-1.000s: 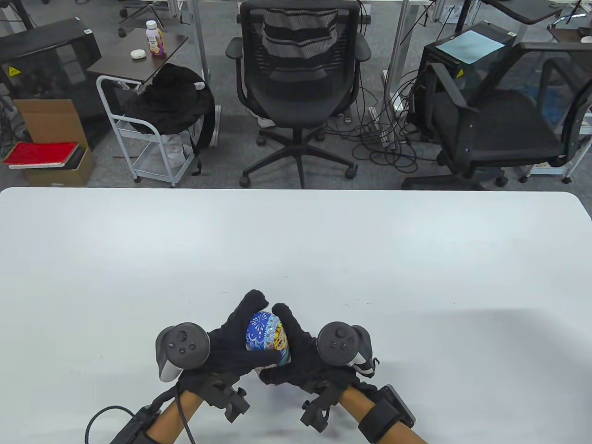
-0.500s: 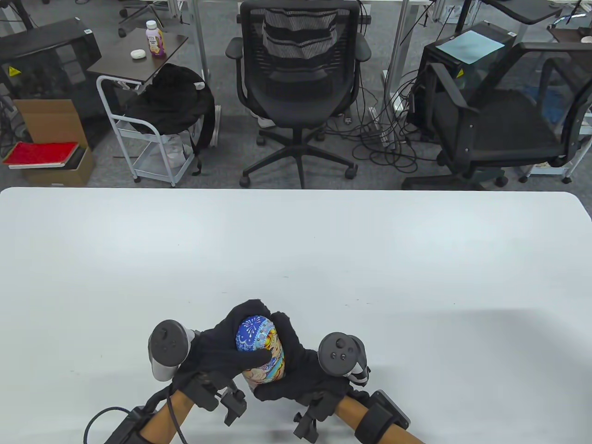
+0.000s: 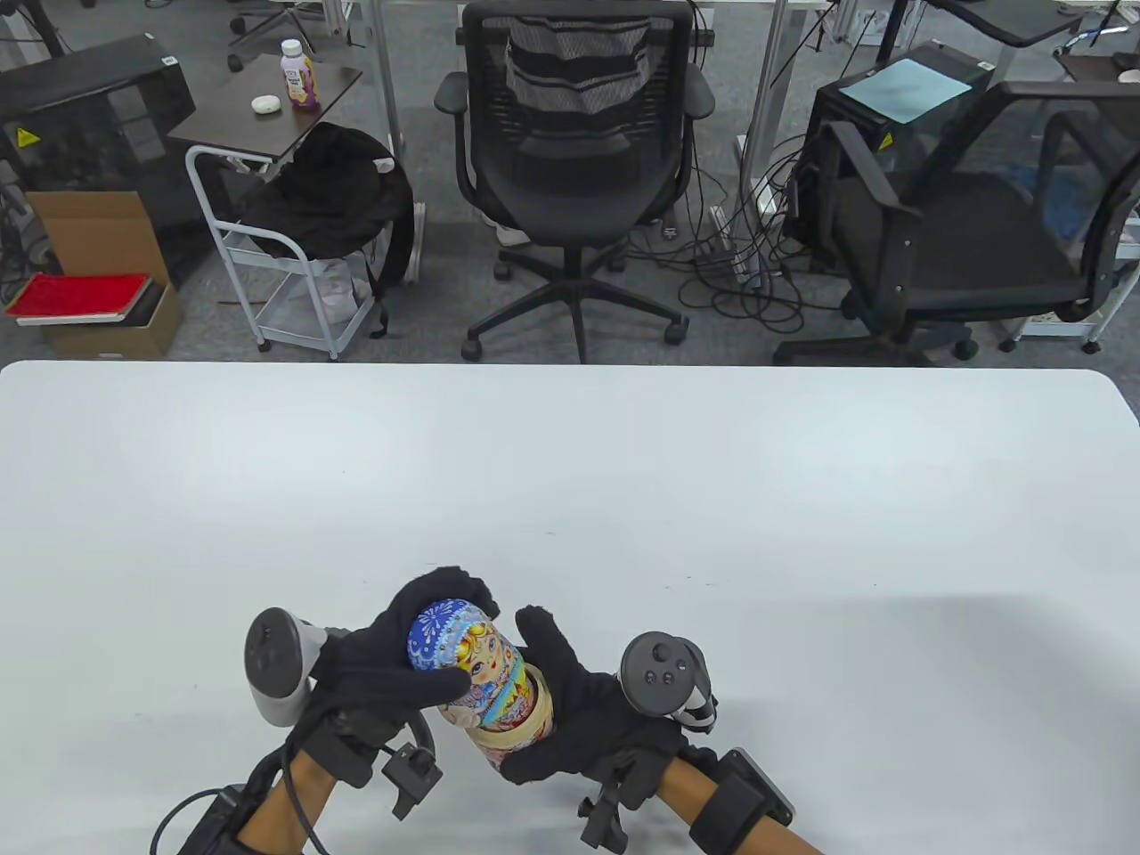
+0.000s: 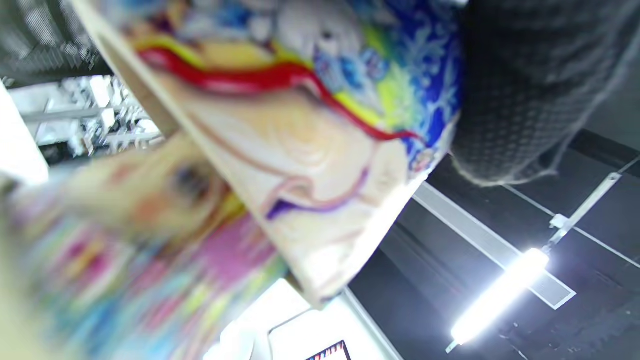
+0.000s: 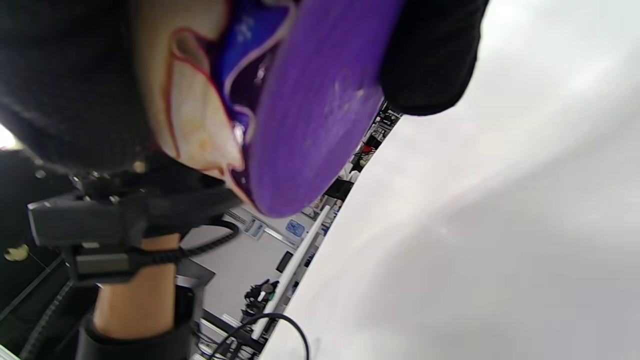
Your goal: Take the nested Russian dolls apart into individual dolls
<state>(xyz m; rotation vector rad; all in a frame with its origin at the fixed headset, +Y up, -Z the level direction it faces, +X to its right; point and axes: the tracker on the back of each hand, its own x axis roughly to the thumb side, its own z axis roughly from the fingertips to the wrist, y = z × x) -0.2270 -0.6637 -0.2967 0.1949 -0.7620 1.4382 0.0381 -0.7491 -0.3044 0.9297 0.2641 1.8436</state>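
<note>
Doll [image 3: 481, 681] held off the table [image 3: 802, 499] near its front edge, long axis tilted, head up-left. Left hand [image 3: 392, 663] grips the top half, right hand [image 3: 570, 704] cups the base; seam already gapped, so pull apart along that axis.

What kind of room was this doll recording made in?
Most likely an office or lab workspace. Beyond the white table stand two black office chairs, a computer tower with loose cables on grey carpet, and a small side desk holding a bottle.
</note>
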